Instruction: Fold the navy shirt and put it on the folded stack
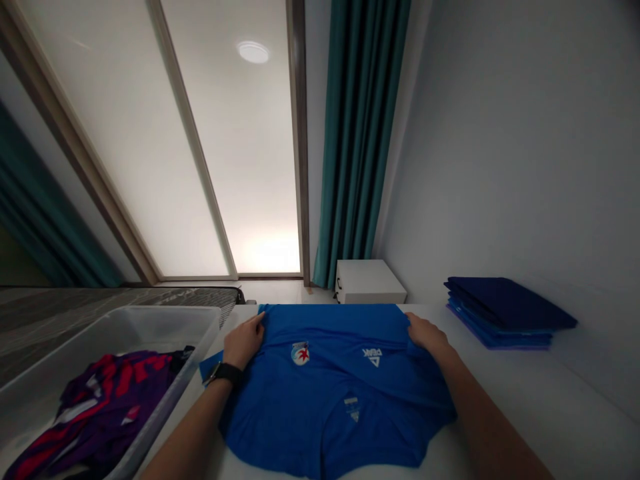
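Note:
A blue T-shirt is spread on the white table, its collar towards me and its printed front facing up. A round badge and a white logo show on its chest. My left hand, below a black watch, pinches the shirt's far left edge. At the far right edge, my right hand grips the cloth, with its fingertips partly hidden by the fabric. The shirt's far part runs over the table's back edge, out of my sight.
A clear plastic bin holding purple and red clothes stands at the left. Folded blue garments are stacked at the right by the wall. Beyond the table are a white cabinet, a teal curtain and frosted sliding doors.

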`<state>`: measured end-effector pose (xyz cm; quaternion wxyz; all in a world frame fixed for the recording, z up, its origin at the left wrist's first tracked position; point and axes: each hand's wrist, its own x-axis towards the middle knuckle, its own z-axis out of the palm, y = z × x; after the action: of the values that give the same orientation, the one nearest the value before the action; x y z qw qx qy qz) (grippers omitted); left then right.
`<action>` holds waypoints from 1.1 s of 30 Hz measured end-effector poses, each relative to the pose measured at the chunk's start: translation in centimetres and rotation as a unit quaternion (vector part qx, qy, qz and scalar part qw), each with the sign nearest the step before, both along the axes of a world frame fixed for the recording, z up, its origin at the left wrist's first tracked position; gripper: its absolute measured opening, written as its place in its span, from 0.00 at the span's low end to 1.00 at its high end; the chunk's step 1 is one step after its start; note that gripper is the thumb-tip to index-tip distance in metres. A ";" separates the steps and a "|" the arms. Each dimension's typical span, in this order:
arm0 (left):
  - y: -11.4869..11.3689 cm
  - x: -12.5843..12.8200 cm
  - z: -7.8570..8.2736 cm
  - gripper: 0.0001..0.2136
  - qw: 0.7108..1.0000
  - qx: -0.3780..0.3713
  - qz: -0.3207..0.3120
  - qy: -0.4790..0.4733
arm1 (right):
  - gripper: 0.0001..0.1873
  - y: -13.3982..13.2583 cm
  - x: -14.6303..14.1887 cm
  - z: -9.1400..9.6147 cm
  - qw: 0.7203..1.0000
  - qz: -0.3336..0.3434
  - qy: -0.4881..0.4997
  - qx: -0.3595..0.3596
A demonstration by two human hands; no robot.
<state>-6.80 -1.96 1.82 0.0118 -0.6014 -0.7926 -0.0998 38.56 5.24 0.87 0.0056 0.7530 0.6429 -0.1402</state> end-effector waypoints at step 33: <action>-2.0 1.3 -0.2 0.20 0.998 0.015 -0.059 -0.001 | 0.37 -1.5 -6.1 -0.9 0.992 0.102 -0.072 0.028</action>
<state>-5.45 -3.95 1.65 0.0146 -0.6471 -0.7539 -0.1127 32.51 3.75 -0.06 0.0449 0.6913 0.7181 -0.0662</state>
